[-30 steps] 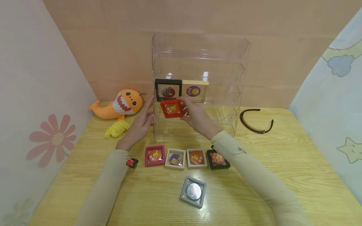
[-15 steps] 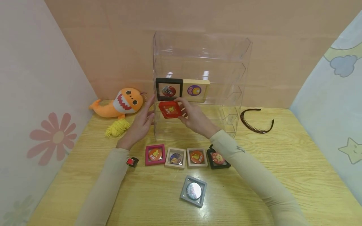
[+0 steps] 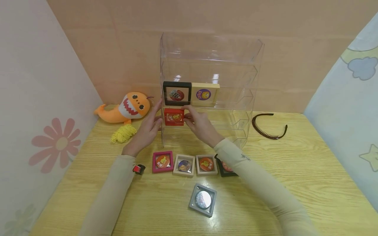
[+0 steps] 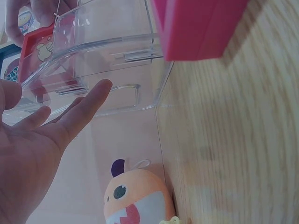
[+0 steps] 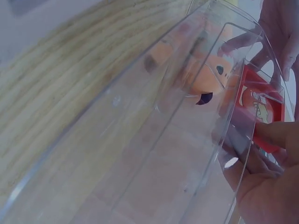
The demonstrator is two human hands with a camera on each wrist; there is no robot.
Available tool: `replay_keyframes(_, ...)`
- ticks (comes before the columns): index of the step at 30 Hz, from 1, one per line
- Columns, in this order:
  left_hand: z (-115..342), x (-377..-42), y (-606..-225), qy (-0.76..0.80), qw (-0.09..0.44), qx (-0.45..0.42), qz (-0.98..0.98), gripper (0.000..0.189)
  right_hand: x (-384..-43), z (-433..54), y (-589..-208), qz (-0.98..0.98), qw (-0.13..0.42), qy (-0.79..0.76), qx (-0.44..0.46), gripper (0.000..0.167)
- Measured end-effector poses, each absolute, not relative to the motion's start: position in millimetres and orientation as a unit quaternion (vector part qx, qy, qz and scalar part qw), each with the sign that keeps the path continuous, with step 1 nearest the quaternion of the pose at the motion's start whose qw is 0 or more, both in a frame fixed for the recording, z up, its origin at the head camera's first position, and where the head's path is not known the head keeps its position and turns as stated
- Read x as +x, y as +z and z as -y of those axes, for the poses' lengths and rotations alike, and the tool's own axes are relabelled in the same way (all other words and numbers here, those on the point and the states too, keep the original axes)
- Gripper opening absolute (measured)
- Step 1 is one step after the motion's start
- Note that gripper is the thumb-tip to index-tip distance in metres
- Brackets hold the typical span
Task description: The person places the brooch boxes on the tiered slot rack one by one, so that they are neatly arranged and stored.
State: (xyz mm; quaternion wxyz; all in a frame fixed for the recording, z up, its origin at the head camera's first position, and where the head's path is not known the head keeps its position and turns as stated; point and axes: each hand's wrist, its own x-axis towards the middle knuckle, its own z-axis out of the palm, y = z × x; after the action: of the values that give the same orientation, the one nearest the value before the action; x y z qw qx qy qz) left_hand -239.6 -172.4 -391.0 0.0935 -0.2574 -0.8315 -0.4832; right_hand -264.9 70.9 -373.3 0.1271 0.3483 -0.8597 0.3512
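My right hand pinches the right edge of a red display frame with a round badge inside. The frame stands nearly upright at the left end of a tier of the clear acrylic rack, below a black frame and a cream frame. In the right wrist view, thumb and fingers lie on either side of the red frame's edge, partly seen through the acrylic. My left hand is against the rack's left side wall, its fingers extended, also visible in the left wrist view.
In front of the rack lie a magenta frame, two pale frames and a dark frame, partly under the right sleeve. A grey frame lies nearer. An orange shark plush and yellow yarn sit left, a headband right.
My right hand has moved the red frame left and slightly down into the tier under the black frame, turning it from tilted to nearly straight. My left hand stays at the rack's side.
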Motion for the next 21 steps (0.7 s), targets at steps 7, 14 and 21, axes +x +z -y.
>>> replay_keyframes(7, 172.0, -238.4, -391.4, -0.491, 0.083, -0.255, 0.829, 0.063, -261.0, -73.0, -372.5, 0.865, 0.134, 0.345, 0.340, 0.043)
replay_keyframes(14, 172.3, -236.0, -390.8, -0.492, 0.078, -0.249, 0.831, 0.064, -250.5, -93.5, -359.8, 0.876, 0.144, 0.340, 0.310, 0.045)
replay_keyframes(21, 176.3, -235.6, -389.0, -0.496, 0.073, -0.243, 0.830, 0.065, -229.9, -130.3, -337.5, 0.866, 0.169, 0.357, 0.306, 0.042)
